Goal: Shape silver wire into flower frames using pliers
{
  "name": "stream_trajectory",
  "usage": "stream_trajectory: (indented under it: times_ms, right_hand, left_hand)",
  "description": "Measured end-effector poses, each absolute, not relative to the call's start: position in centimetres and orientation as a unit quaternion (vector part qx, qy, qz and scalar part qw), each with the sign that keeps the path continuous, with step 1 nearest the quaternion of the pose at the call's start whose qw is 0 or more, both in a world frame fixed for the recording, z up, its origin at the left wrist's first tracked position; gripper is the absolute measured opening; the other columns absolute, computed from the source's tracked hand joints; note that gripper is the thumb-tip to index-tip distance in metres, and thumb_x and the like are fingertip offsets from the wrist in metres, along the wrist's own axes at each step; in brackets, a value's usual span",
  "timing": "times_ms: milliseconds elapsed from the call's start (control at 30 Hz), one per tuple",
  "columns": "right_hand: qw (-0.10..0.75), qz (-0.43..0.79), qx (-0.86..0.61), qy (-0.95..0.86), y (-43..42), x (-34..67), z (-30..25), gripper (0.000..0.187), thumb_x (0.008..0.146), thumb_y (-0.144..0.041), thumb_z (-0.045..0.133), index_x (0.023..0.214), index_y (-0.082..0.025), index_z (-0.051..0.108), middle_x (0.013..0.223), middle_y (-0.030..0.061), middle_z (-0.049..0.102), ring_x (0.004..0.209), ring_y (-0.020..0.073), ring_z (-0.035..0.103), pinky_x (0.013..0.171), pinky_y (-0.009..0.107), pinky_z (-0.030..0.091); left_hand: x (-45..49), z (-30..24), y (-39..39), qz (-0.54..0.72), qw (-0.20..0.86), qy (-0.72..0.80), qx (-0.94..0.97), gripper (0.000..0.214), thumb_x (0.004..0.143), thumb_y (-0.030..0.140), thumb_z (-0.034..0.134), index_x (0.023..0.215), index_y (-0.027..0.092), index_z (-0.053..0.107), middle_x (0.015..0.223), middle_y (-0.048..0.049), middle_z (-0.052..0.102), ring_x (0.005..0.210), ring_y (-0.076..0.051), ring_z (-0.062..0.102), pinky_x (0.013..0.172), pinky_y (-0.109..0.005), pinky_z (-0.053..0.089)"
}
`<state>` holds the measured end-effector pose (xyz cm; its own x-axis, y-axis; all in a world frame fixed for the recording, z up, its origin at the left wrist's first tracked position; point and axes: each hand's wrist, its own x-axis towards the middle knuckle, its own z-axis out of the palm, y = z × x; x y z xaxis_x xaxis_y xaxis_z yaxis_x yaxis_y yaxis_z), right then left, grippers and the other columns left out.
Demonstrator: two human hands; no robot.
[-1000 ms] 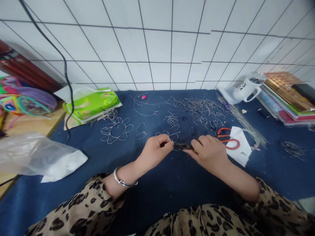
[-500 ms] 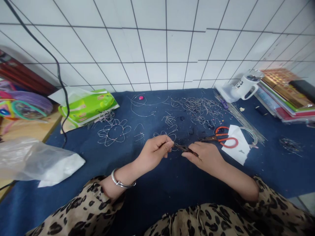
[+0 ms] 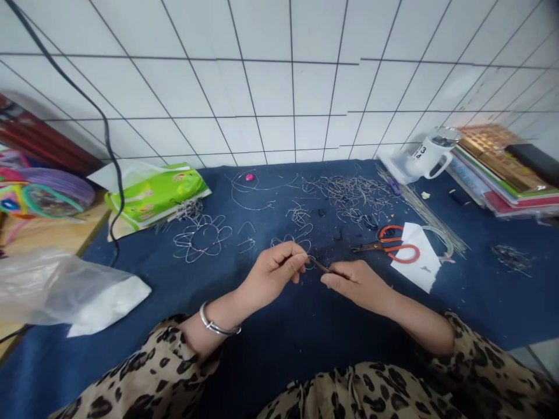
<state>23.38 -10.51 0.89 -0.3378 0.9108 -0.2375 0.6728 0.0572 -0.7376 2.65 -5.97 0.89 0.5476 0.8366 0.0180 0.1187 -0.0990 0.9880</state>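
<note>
My left hand (image 3: 279,270) pinches a looped wire piece (image 3: 303,241), whose thin silver petals stick out beyond the fingers. My right hand (image 3: 360,285) is wrapped around a pair of dark pliers (image 3: 321,266). The plier tips meet the wire just beside my left fingertips. To the left of my hands lies a flower-shaped wire ring (image 3: 204,237) with several petal loops. Between it and my left hand are a few short bent wires (image 3: 247,244). The exact spot where the jaws grip is too small to make out.
Orange-handled scissors (image 3: 395,247) lie over white paper (image 3: 421,265) on the right. Tangled wires (image 3: 353,192) and straight wires (image 3: 437,218) lie behind. A white mug (image 3: 437,154) and books (image 3: 502,169) stand back right. A green tissue pack (image 3: 161,192) and plastic bag (image 3: 109,291) sit left.
The pliers have turned in my right hand and now appear narrower, edge-on. My left hand keeps its pinch in nearly the same place. The whole view has shifted slightly.
</note>
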Motion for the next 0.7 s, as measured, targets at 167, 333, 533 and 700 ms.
stream_trajectory:
  times_ms: [167,333,533,700]
  right_hand:
    - [0.177,0.348,-0.558,-0.732,-10.6,23.2,0.86,0.045,0.086,-0.054,0.04,0.06,-0.018,0.044,0.056,-0.0041,0.042,0.054,0.0081,0.041,0.053,0.022,0.026]
    - [0.172,0.444,-0.543,-0.692,-10.79,23.11,0.89,0.045,0.086,-0.056,0.038,0.065,-0.017,0.05,0.056,-0.0046,0.041,0.053,0.0077,0.04,0.05,0.021,0.027]
    - [0.185,0.513,-0.536,-0.644,-10.84,23.16,0.85,0.045,0.084,-0.057,0.042,0.071,-0.017,0.057,0.057,-0.0032,0.048,0.052,0.0082,0.046,0.051,0.021,0.033]
    - [0.191,0.599,-0.512,-0.585,-11.02,22.97,0.6,0.044,0.083,-0.057,0.043,0.07,-0.017,0.055,0.054,-0.004,0.046,0.047,0.0078,0.046,0.05,0.021,0.038]
  left_hand:
    - [2.98,0.6,-6.3,0.344,0.623,0.359,0.604,0.022,0.088,0.032,0.049,0.076,0.014,0.055,0.066,0.0008,0.054,0.052,-0.007,0.049,0.052,-0.021,0.04]
    - [2.98,0.45,-6.4,0.349,0.65,0.344,0.581,0.02,0.088,0.031,0.049,0.078,0.015,0.054,0.066,0.0007,0.053,0.053,-0.007,0.048,0.051,-0.02,0.039]
    - [2.9,0.7,-6.26,0.343,0.606,0.349,0.627,0.024,0.088,0.033,0.048,0.075,0.014,0.054,0.068,-0.0001,0.054,0.054,-0.008,0.049,0.055,-0.022,0.04]
    - [2.79,0.87,-6.26,0.341,0.581,0.341,0.655,0.023,0.09,0.031,0.046,0.076,0.014,0.054,0.069,0.0001,0.054,0.055,-0.008,0.05,0.057,-0.023,0.04]
